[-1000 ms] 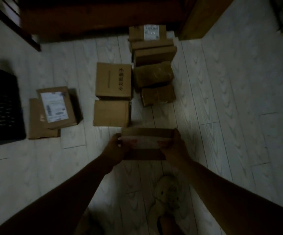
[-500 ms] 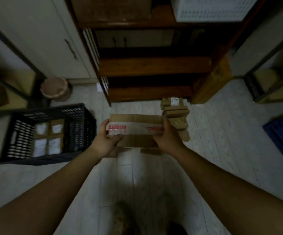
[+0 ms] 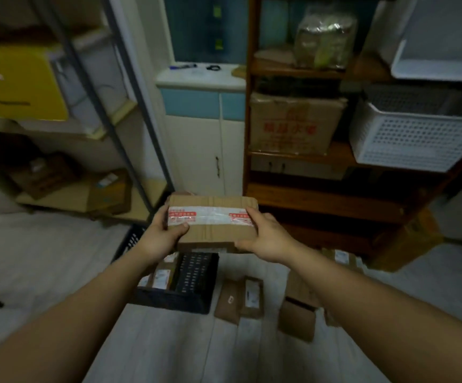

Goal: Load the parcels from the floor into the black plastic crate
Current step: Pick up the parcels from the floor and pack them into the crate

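Two hands on one box: the left hand (image 3: 163,236) has its thumb laid over the red-and-white tape with fingers tucked round the left end, and the right hand (image 3: 264,236) clamps the opposite end. Both are grasping the taped parcel (image 3: 213,226), which is in the air, flat and level, tape side up. That makes sense to me, since an end-to-end hold stops it tipping and leaves the underside free to go down first.

Below it on the floor (image 3: 169,344) sits the black plastic crate (image 3: 194,276), partly hidden by the parcel and the left forearm. Labelled parcels (image 3: 160,278) already lie in its left part. To their right I see only dark lattice wall, so how much room is left I can't tell. Watch that right wall and the near rim: the box is broad, and I'd judge it wants to go in square.

Just beside the crate's right wall more parcels wait, a pair close in (image 3: 239,298) and others further right (image 3: 297,319) by the right forearm. The pale boards nearer me give stepping room.

Beyond, it tightens, with a wooden shelf unit (image 3: 321,201) behind on the right, a metal rack (image 3: 130,150) slanting down on the left, and a white cabinet (image 3: 205,156) between them.
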Tool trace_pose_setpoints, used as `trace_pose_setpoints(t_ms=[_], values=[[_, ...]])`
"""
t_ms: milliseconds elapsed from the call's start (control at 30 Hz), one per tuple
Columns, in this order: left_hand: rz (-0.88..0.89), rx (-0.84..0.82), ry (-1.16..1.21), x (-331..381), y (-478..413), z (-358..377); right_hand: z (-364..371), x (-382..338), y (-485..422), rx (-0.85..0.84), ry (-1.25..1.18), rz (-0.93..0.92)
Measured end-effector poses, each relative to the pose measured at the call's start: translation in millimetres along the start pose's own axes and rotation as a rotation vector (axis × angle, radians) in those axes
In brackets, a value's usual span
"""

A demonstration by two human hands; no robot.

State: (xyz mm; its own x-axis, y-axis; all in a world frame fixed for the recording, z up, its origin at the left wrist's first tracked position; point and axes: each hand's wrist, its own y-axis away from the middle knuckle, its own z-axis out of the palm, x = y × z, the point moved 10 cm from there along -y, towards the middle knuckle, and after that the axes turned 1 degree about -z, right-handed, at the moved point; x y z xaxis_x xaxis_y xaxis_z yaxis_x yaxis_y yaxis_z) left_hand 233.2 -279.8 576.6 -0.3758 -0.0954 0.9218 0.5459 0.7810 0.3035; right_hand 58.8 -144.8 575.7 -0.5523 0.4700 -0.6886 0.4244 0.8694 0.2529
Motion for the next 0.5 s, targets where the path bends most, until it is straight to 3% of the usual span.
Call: trace_pose_setpoints(t_ms=[167,300,500], values=[[0.049,0.019,-0.023,6,-21,-84,36,-78,-45,-0.039,0.227,-0.043],[-0.011,-0.055,-0.034,-15,-48,-145,86,-126,-85,-0.094,0.427,-0.04],[-0.056,-0.141,-0.038,-33,-93,-186,135,-145,-131,-0.109,0.457,0.021]])
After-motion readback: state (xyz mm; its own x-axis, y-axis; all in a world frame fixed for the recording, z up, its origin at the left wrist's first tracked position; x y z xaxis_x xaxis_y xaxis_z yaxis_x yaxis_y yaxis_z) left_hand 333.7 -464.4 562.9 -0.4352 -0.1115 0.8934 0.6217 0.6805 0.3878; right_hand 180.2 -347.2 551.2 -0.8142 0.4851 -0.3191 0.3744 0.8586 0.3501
